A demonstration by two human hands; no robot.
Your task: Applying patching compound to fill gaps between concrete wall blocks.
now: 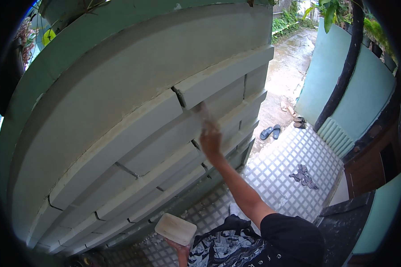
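My right hand is raised to the pale wall with its fingers closed on a motion-blurred tool, which looks like a brush. Its tip is just under a stepped horizontal band, beside a dark vertical gap. I cannot tell whether it touches the surface. Low in the view, my left hand grips a pale rectangular plastic tub from below; its shallow contents look pale, but I cannot make them out. The wall has several raised bands split by short grooves and curves away to the left.
A checkered tiled floor lies below, with a crumpled grey rag, dark sandals and more footwear. A concrete path runs past a mint wall with a dark post. A wooden door stands at the right.
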